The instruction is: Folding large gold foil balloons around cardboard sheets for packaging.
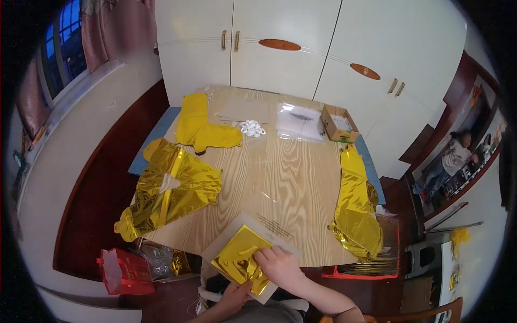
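At the table's near edge a folded gold foil balloon [240, 255] lies on a grey-brown cardboard sheet [219, 243]. The sheet sticks out past the edge toward me. My left hand [234, 297] has its thumb and fingers closed on the balloon's lower corner. From the right, my right hand [280, 265] presses down on the foil with curled fingertips, which pinch a crease of it. Loose folds bunch up between both hands. Flat gold foil balloons lie farther off: one crumpled balloon [186, 185] at left, a smoother one [207, 129] behind it, and another [355, 207] at right.
On the wooden table [285, 188] are white rings [252, 128], clear plastic sleeves [299, 123] and a small cardboard box [340, 124]. A red bag [125, 272] stands at lower left; a red-rimmed crate [371, 264] is at lower right. Someone [455, 159] is beyond the doorway.
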